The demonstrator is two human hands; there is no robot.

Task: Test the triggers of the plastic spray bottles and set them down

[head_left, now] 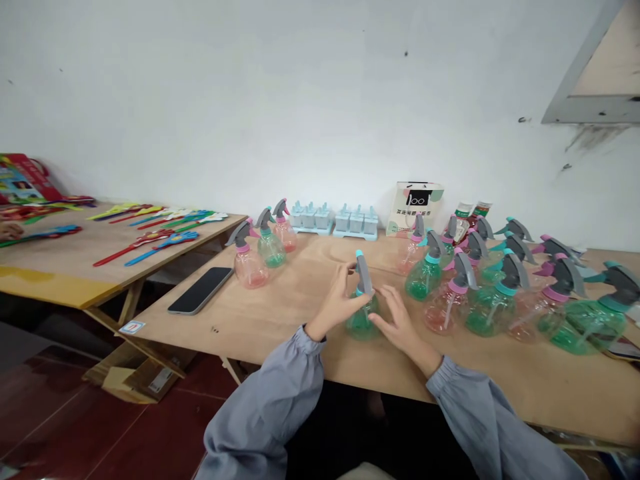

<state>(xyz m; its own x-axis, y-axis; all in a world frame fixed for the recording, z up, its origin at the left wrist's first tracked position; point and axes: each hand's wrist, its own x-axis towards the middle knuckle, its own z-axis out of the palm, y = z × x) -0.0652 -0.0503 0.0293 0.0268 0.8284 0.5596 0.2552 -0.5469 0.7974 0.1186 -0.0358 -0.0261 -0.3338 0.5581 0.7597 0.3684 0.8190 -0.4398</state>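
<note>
A green spray bottle (361,325) with a grey and turquoise trigger head stands upright on the wooden table in front of me. My left hand (340,303) is closed around its neck and trigger head, the thumb across the near side. To the right of the bottle is my right hand (400,323), fingers apart and curved toward it. Its thumb tip comes close to the bottle's body; I cannot tell whether it touches. Close by on the right stand several more spray bottles, among them a pink one (440,313) and a green one (424,279).
Pink and green spray bottles (250,269) stand at the left, behind a phone (201,291). Pale blue popsicle molds (356,221) and a printed box (413,210) sit along the wall. Another table (115,247) holds colourful hand-shaped items (163,247); a person's hand (11,231) shows there.
</note>
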